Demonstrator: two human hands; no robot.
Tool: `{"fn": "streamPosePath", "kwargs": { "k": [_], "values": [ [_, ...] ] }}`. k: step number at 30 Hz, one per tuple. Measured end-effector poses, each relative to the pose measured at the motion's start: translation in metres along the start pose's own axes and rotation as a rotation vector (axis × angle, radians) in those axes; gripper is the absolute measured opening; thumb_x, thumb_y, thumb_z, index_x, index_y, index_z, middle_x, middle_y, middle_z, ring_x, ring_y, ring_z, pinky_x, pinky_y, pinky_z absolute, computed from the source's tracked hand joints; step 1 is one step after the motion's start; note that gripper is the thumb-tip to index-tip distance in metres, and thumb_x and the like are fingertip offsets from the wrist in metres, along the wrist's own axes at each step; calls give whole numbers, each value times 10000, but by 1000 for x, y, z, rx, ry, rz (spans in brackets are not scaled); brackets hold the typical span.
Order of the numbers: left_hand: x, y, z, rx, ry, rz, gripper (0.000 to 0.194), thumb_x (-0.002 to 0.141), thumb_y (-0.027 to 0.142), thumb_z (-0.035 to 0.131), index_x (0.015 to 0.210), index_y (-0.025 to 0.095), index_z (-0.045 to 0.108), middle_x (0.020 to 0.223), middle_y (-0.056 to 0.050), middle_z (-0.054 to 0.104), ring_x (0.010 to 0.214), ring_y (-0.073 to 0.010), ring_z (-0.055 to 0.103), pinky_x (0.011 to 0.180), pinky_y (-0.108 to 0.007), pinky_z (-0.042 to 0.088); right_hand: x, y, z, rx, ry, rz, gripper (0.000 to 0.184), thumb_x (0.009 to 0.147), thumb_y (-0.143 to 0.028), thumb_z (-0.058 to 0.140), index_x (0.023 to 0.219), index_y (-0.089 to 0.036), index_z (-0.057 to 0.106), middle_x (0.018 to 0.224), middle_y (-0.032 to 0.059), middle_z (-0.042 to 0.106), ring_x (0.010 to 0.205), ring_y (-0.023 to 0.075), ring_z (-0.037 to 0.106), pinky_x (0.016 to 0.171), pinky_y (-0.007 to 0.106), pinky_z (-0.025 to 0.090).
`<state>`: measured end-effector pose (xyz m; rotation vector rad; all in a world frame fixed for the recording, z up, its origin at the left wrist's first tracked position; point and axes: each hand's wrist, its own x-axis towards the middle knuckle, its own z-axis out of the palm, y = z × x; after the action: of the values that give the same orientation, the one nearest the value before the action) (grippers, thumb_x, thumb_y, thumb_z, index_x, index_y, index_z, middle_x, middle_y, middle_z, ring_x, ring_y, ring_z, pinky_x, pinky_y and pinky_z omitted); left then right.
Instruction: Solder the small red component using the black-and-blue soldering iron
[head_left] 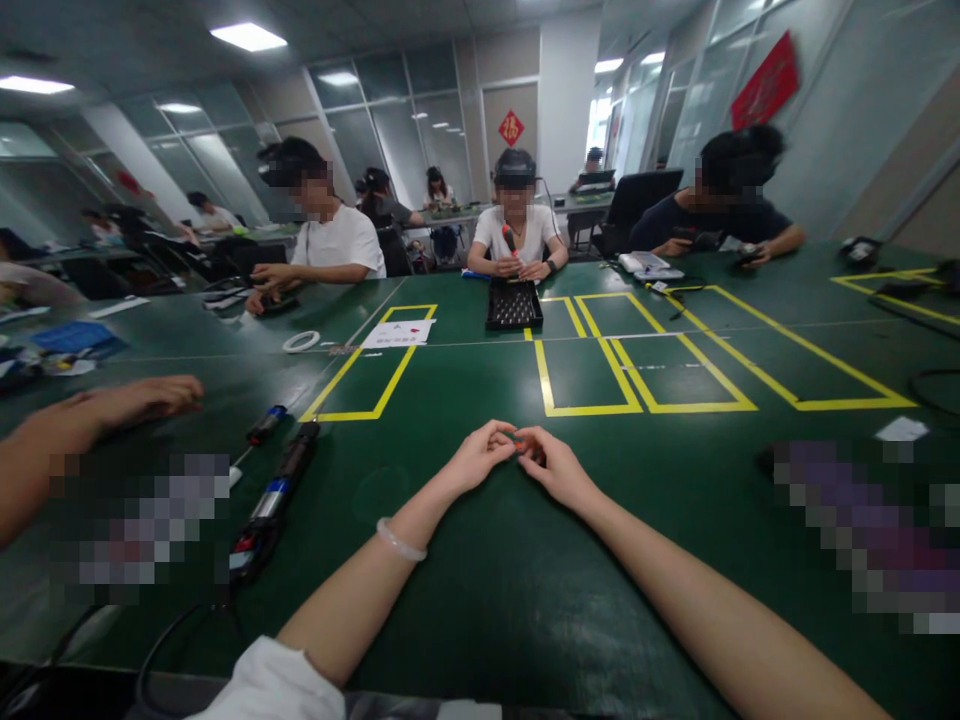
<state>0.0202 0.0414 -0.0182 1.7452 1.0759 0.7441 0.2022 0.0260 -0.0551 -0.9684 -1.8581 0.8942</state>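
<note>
Fingertips nearly meeting, my left hand (482, 456) and my right hand (553, 464) are held over the green table (465, 600) in front of me. Both hands are closed, with fingers curled and thumbs pressed in. Between the fingertips shows a speck of a small orange-red thing (518, 446), too small and covered to name. A pale bracelet (401, 541) circles my left wrist.
Yellow tape outlines (592, 410) mark the table ahead. Across it, a person in white holds an orange-handled tool (508, 237) beside a black tray (514, 306). At left lie a black tool (274, 500), a tape roll (301, 342) and a co-worker's hand (142, 400).
</note>
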Motion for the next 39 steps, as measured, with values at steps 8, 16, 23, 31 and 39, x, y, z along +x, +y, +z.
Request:
{"fn": "streamPosePath", "kwargs": {
  "k": [8,16,23,31,39],
  "values": [
    [-9,-10,-1,-181,-14,-13,368,817,341,591,1137,170,528,968,-45,624,887,-138,591,873,-311,438,2,1,0,-35,5,0,135,831,-163,539,959,-192,571,844,11,620,734,137,563,675,250,439],
    [-10,-9,5,-147,57,3,337,771,349,655,1028,163,543,927,-40,618,870,-143,600,835,-302,461,1,-1,-2,-47,0,-1,173,813,-207,592,986,-190,584,824,6,608,720,135,561,660,242,434],
    [-15,-3,5,-92,30,35,316,830,385,575,1067,181,532,885,-14,617,809,-124,599,781,-273,460,1,-7,-4,55,-1,117,162,869,-318,541,840,-171,603,724,0,622,651,134,551,616,241,407],
    [-18,0,8,94,61,77,263,835,415,552,934,175,593,843,-11,635,759,-127,585,719,-261,458,0,-4,-5,134,-13,78,218,844,-310,570,1020,-183,545,755,-12,615,649,126,559,614,237,422],
    [-28,12,5,196,82,17,274,862,404,494,991,183,588,935,-44,643,861,-165,612,773,-299,486,0,-6,-5,77,-40,35,121,860,-257,554,949,-179,575,803,5,619,710,132,566,647,240,426]
  ]
}}
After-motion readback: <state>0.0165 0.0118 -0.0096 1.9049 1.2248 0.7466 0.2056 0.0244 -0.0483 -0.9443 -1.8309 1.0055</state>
